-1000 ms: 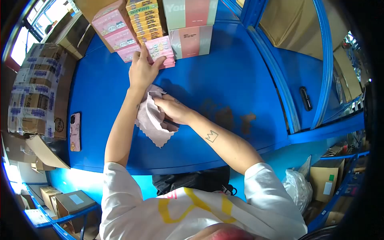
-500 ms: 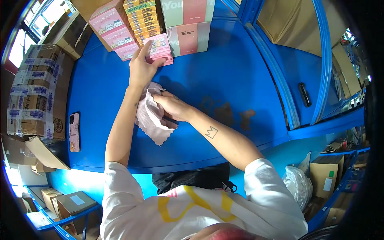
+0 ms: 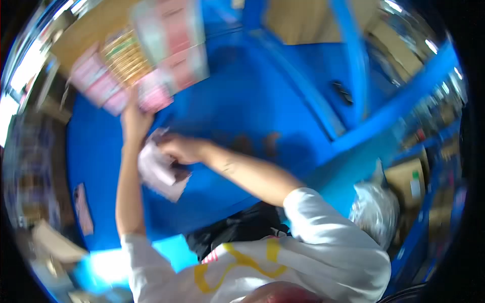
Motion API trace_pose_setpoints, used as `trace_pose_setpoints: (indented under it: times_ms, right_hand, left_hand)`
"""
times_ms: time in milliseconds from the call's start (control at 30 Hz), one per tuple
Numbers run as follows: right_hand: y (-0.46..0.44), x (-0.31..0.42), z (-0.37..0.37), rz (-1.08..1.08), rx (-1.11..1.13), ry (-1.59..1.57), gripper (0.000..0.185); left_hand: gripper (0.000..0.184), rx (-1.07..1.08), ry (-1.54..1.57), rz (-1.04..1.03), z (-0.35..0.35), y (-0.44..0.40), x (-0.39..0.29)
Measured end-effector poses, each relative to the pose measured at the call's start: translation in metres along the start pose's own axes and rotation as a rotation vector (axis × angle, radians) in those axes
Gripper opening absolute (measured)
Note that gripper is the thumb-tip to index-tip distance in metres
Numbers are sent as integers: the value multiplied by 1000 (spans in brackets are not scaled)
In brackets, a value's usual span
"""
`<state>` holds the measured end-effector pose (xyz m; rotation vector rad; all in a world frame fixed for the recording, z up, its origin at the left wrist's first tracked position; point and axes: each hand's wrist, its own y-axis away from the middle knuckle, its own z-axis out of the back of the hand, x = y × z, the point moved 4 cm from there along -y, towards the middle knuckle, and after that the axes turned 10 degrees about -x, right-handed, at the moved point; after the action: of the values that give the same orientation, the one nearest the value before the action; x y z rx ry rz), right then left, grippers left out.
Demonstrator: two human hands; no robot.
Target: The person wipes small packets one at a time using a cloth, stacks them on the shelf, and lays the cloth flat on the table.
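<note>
The view is blurred by motion. My left hand point(image 3: 135, 117) reaches up to the left side of a stack of pink packets point(image 3: 154, 92); its fingers are smeared, so I cannot make out their grip. A pale pink cloth point(image 3: 157, 169) with a jagged edge is bunched in my right hand point(image 3: 181, 147), its lower corner hanging over the blue table point(image 3: 212, 187). Behind the packets rise a column of yellow boxes point(image 3: 126, 58), pink boxes point(image 3: 98, 83) on their left and larger green and pink boxes point(image 3: 177, 40) on their right.
A phone in a pink case point(image 3: 83, 209) lies at the table's left edge. Taped cartons point(image 3: 33, 166) stand beyond it. On the right are a blue metal frame point(image 3: 303, 83), a small black object point(image 3: 342, 93) and a clear plastic bag point(image 3: 375, 209) below the table.
The whole view has turned and shifted, with the boxes now further left and tilted. My right hand still holds the cloth, and my left hand stays by the pink packets.
</note>
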<state>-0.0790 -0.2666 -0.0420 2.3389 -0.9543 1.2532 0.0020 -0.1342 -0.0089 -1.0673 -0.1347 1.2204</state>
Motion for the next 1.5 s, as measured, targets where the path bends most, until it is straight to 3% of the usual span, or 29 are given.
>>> trace_pose_setpoints:
  times_ms: [33,67,100,133,167,233,267,333,400,433,500,533,567,600,633,667,700,733,767,800,900,933,1000,1200,1333,1367,1500]
  right_hand:
    - [-14,-26,24,41,-67,81,10]
    - [-16,-25,23,-1,-21,25,11]
    - [-16,-22,21,-59,-65,-44,11]
    - [-15,-20,20,-115,-98,-125,12]
    - [-8,-16,16,-145,-245,-193,15]
    - [-18,-10,15,-100,-27,-317,34]
    - [-15,-4,15,-87,-41,-310,34]
    - [-8,7,20,22,-129,-295,47]
    - [-1,17,28,56,-121,-316,48]
    - [0,21,30,77,-94,-344,50]
    - [-2,26,26,105,-20,-412,53]
    - [14,38,13,99,-55,-329,53]
    - [10,29,18,106,-28,-275,49]
    - [10,15,30,73,-133,-170,43]
    - [15,11,36,27,-216,-69,36]
    - [16,9,35,-22,-112,-167,29]
    - [11,9,38,-82,-1,-273,27]
    - [4,14,44,-123,88,-137,31]
    - [7,28,48,-129,-26,146,31]
    - [18,52,27,-63,-58,234,32]
    - [9,60,25,64,-144,635,23]
    - [10,62,22,112,-212,702,16]
    - [20,76,14,199,-378,917,16]
    - [35,90,5,225,-504,1318,13]
    - [41,79,-1,157,-130,1573,16]
    - [42,80,0,158,-127,1576,16]
    - [44,105,6,553,-394,1245,18]
  left_hand:
    - [76,31,32,39,0,0,5]
    - [77,-23,54,-85,-5,0,12]
    - [78,45,76,56,-7,1,19]
    - [81,19,65,-46,-6,-2,18]
    - [86,84,62,86,-12,-1,32]
    - [92,24,149,19,-4,-4,22]
    - [92,-15,123,-92,2,-3,23]
    - [78,-88,9,-10,15,6,33]
    - [69,4,288,433,49,14,0]
    - [69,11,288,433,65,16,-16]
    - [65,434,1287,1075,73,38,-37]
    - [65,426,1284,1078,73,48,-24]
    - [65,406,1276,1087,80,48,-55]
    - [53,395,1055,622,95,51,-96]
    - [47,476,1107,636,88,46,-66]
    - [40,544,1148,664,85,51,-42]
    - [29,167,1106,955,85,69,-6]
    - [25,184,1126,981,87,64,-17]
    - [19,75,985,973,97,56,-47]
    - [15,52,958,965,98,56,-50]
    - [9,148,749,739,117,58,-46]
    - [5,89,778,653,121,62,-39]
    - [9,78,728,524,129,65,-37]
    - [16,-25,445,399,148,63,-45]
    - [26,6,275,233,159,60,-50]
    - [26,2,275,233,164,62,-52]
    - [26,-179,110,180,191,58,-66]
